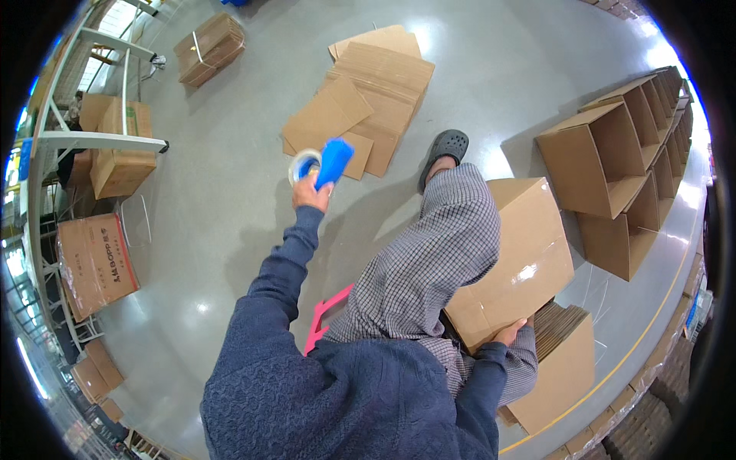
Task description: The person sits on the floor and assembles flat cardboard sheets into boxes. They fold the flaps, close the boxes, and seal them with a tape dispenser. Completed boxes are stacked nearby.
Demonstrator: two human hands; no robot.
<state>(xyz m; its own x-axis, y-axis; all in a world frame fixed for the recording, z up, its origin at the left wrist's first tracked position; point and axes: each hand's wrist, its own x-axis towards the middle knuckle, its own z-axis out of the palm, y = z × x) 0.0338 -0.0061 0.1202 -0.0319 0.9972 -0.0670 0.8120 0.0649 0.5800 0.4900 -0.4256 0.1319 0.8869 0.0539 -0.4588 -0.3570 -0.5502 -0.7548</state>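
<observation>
My left hand [312, 194] is closed round a blue tape dispenser [334, 160] carrying a roll of tape [305, 165]. It is raised out in front of me, above the floor. A brown cardboard box [515, 257] rests tilted against my right leg, with a shiny strip of tape across its face. My right hand [510, 331] grips the lower edge of this box; some of its fingers are hidden. Right beside that hand stands a bundle of folded cardboard sheets [563, 360].
Flat cardboard pieces [383, 77] lie on the floor ahead. Open boxes [606, 153] are stacked at the right. A strapped cardboard bundle [211, 50] and a metal rack [92, 142] with cartons [100, 261] stand at the left. Something pink [326, 314] is beside my leg.
</observation>
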